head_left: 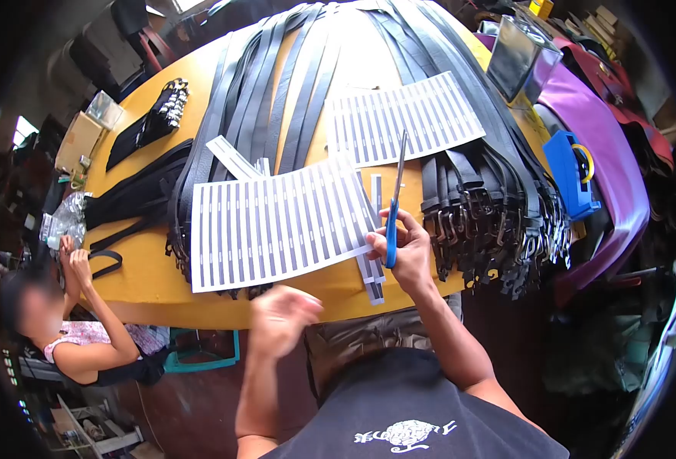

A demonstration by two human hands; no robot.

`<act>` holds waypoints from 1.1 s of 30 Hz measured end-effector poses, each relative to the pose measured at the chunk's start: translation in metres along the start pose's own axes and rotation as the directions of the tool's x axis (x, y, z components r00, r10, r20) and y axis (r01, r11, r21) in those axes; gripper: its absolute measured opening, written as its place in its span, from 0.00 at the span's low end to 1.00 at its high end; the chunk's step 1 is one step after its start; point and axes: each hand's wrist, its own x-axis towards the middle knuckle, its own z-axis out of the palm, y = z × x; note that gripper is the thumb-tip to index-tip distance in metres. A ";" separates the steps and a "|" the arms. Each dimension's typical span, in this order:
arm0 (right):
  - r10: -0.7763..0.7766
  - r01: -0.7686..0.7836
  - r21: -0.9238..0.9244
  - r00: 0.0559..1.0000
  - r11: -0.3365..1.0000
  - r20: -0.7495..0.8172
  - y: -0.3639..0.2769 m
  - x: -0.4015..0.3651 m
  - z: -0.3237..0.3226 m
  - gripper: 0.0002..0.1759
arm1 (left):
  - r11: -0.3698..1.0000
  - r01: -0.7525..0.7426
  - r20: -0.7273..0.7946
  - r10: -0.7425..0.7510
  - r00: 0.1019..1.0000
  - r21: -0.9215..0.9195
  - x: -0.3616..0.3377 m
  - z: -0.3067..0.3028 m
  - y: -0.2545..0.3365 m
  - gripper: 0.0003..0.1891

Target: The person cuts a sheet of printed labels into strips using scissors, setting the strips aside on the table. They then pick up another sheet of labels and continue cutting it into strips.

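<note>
My right hand (413, 256) grips scissors (391, 222) by their blue handles, blades pointing away from me. Just left of its fingers is the right edge of a printed sheet (276, 222) with rows of grey strips. Below that sheet's front edge is my left hand (283, 317), blurred by motion with its fingers toward the right; I cannot tell whether they are closed. A second striped sheet (407, 118) lies farther back across black belts (299, 99). Cut paper strips (370, 279) lie near my right hand, and others (234, 158) rest behind the nearer sheet.
Belts with metal buckles (468, 206) hang over the right front of the yellow table (154, 283). A blue tape dispenser (571, 174) and a metal tin (521, 61) stand at right. At left, a person (97, 344) sits handling a clear plastic bag (66, 222).
</note>
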 end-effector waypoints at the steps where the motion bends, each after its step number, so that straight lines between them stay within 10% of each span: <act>1: 0.000 0.000 0.011 1.000 1.000 0.006 0.003 0.001 0.000 0.25 | 0.974 0.206 0.132 -0.193 0.972 -0.091 -0.003 0.013 -0.023 0.05; 6: -0.018 0.019 -0.018 0.998 1.000 0.055 0.005 -0.004 -0.004 0.26 | 0.781 0.046 0.071 -0.001 0.997 -0.623 0.034 0.066 -0.087 0.31; 10: -0.036 0.044 -0.071 0.994 0.997 0.107 -0.003 -0.008 -0.006 0.27 | 0.546 -0.085 -0.078 0.036 0.996 -0.834 0.065 0.076 -0.086 0.29; 14: -0.069 0.079 -0.049 0.981 0.996 0.179 0.003 -0.010 -0.011 0.27 | 0.682 0.022 -0.048 -0.083 0.995 -0.731 0.070 0.076 -0.067 0.22; 22: 0.073 -0.060 -0.055 0.960 0.997 0.270 -0.004 -0.046 -0.016 0.28 | 0.835 -0.472 -0.433 0.328 0.840 -0.282 0.078 0.061 -0.032 0.21; 33: 0.203 -0.045 -0.324 0.857 0.945 0.474 -0.027 -0.075 -0.005 0.41 | 0.836 -0.530 -0.280 0.479 0.832 -0.144 0.062 0.056 0.016 0.16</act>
